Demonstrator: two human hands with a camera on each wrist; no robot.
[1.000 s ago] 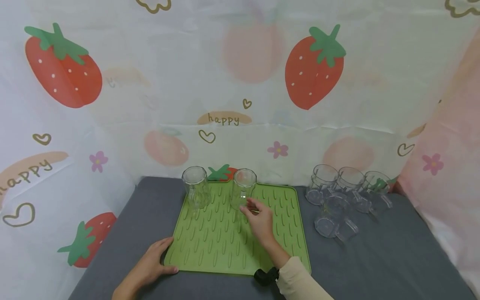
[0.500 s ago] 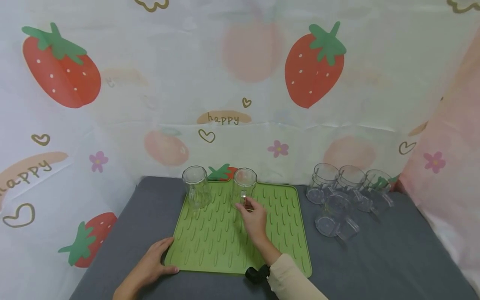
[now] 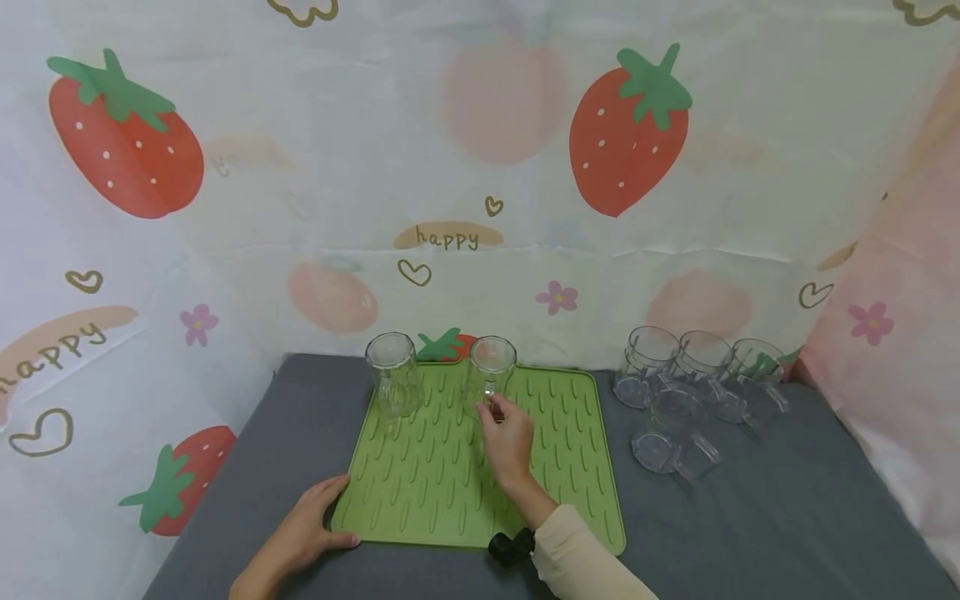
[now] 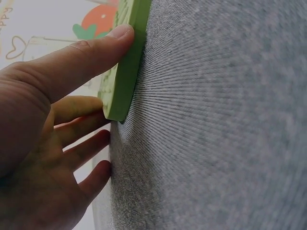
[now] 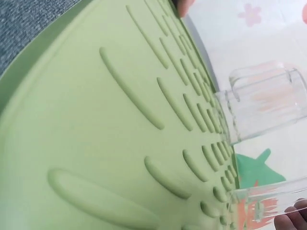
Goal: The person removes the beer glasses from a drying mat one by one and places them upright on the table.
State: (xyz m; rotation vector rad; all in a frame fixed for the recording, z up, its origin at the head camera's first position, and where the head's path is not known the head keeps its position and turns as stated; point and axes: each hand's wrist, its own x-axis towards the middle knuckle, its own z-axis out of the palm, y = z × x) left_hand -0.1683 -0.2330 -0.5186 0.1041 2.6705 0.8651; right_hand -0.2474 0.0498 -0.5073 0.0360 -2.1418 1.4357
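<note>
Head view, gripped mug: a clear mug [image 3: 492,362] stands toward 12 o'clock on the green mat [image 3: 450,500]; the right hand [image 3: 510,442] looks to pinch its handle, thumb and fingers together.
Head view, mat corner: the left hand [image 3: 300,529] rests at the mat's 8 o'clock corner, fingers apart, clamped on nothing.
Head view, other mugs: a second mug [image 3: 396,379] stands between 10 and 11 o'clock; four mugs [image 3: 678,408] cluster on the grey surface [image 3: 307,417] toward 2 o'clock.
Left wrist view, thumb and mat: the thumb touches the near edge, fingers loose beside it; I'd guess the mat is rubbery, bendy and grippy.
Right wrist view, mugs: clear walls at 3 and 4 o'clock, fingertips against the lower one.
Mug handling: probably stiff, slick and breakable; the handle seems the surest hold.
</note>
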